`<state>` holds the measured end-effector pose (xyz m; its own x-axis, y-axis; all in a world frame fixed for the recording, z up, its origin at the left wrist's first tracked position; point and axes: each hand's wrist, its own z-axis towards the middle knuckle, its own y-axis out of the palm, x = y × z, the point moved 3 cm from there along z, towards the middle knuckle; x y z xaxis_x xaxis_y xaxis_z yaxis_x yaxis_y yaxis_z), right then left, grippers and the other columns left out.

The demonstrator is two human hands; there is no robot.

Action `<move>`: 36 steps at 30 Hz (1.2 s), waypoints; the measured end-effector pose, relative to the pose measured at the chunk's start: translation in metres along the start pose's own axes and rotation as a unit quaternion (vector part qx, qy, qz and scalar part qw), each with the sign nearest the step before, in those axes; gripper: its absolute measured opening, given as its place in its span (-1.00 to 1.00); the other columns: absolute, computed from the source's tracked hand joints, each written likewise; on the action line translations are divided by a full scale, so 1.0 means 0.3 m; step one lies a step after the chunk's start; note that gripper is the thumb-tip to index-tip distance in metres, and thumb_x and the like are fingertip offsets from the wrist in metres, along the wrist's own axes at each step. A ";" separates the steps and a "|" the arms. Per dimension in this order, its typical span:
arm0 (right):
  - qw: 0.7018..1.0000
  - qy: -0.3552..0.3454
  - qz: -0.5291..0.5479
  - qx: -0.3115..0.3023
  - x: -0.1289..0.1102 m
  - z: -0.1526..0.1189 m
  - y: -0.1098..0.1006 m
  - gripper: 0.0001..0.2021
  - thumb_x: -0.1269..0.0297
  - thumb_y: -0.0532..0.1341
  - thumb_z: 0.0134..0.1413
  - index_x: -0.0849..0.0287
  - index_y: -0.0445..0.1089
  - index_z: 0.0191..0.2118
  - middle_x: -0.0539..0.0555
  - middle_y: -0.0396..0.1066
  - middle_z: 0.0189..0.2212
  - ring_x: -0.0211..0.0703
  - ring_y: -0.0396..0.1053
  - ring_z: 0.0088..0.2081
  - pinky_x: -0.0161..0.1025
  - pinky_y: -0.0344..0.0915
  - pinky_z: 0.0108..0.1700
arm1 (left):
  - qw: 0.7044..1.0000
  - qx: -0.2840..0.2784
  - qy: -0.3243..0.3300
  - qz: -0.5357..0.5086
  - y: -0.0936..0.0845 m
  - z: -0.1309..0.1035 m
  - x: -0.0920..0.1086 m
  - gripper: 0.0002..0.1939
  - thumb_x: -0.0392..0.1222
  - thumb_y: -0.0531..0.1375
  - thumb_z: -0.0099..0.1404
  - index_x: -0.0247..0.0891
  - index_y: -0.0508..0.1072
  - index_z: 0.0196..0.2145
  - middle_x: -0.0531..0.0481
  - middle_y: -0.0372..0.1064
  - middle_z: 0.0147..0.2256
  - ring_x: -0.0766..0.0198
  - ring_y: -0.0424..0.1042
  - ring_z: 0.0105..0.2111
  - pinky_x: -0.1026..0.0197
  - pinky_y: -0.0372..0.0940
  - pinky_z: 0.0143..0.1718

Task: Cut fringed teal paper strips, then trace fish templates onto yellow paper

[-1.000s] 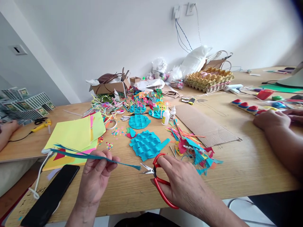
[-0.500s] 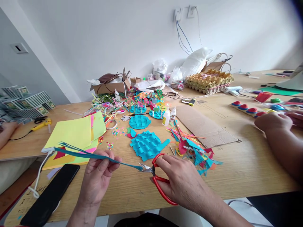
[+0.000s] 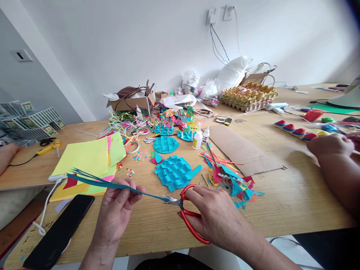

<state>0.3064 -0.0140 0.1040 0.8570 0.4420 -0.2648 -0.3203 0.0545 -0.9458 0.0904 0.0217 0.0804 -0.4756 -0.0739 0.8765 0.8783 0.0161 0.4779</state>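
Taking the blades as the clock's centre, your right hand (image 3: 215, 213) sits at three, fingers curled around the red handles of the scissors (image 3: 180, 203). Your left hand (image 3: 114, 215) is at nine, thumb and fingers pinching a bunch of narrow blue paper strips (image 3: 98, 183). One end fans out toward ten; the other meets the blades, held above the table (image 3: 152, 234). The step in hand looks like snipping at those tips. The blades appear nearly together, though whether they have bitten through you cannot tell from here. A clean cut seems to call for a firm left pinch, the tips level, and an even squeeze of the handles, with the left fingertips well back from the blades.

The phone (image 3: 60, 230) lies between eight and nine, and the woven blue piece (image 3: 174, 172) is near at twelve. Scraps (image 3: 234, 183) lie between two and three, and coloured sheets (image 3: 84, 159) at ten. Farther off, the glue bottle (image 3: 197, 140) stands near one and a smaller woven disc (image 3: 165, 144) lies at twelve.
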 end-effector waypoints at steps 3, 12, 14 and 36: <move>1.000 -0.001 -0.006 -0.002 -0.001 0.000 0.003 -0.92 0.35 0.11 -0.06 0.17 0.34 -0.40 0.02 0.42 -0.47 -0.19 0.35 -0.44 -0.32 0.03 -0.47 | 1.000 -0.003 0.001 -0.001 -0.003 0.000 -0.001 -0.84 -0.27 0.36 -0.05 -0.22 0.44 -0.49 0.11 0.36 -0.47 0.30 0.48 -0.43 0.40 0.41 -0.47; 0.999 -0.024 -0.026 0.006 0.004 0.003 0.013 -0.94 0.35 0.13 -0.03 0.17 0.28 -0.47 -0.01 0.40 -0.54 -0.25 0.33 -0.53 -0.31 -0.07 -0.53 | 1.000 0.005 -0.003 -0.004 -0.010 0.001 -0.008 -0.83 -0.27 0.36 -0.07 -0.22 0.44 -0.49 0.11 0.36 -0.47 0.29 0.48 -0.43 0.40 0.41 -0.47; 0.999 -0.028 -0.025 0.006 0.005 0.003 0.014 -0.93 0.34 0.13 -0.02 0.17 0.28 -0.47 -0.01 0.39 -0.55 -0.26 0.33 -0.54 -0.30 -0.08 -0.53 | 1.000 0.007 -0.005 -0.005 -0.010 0.002 -0.009 -0.83 -0.27 0.37 -0.07 -0.23 0.44 -0.49 0.11 0.36 -0.47 0.29 0.48 -0.44 0.39 0.41 -0.47; 0.996 -0.073 -0.037 0.045 0.002 -0.004 0.028 -0.83 0.32 0.11 0.06 0.20 0.29 -0.52 -0.04 0.37 -0.62 -0.34 0.25 -0.63 -0.30 -0.17 -0.56 | 1.000 -0.006 0.001 -0.013 -0.022 0.000 -0.010 -0.84 -0.27 0.35 -0.03 -0.23 0.43 -0.47 0.11 0.36 -0.46 0.31 0.48 -0.44 0.42 0.40 -0.47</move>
<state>0.3046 -0.0144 0.0959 0.8141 0.5583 -0.1598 -0.2995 0.1679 -0.9392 0.0859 0.0219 0.0745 -0.4982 -0.0755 0.8638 0.8662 0.0020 0.4998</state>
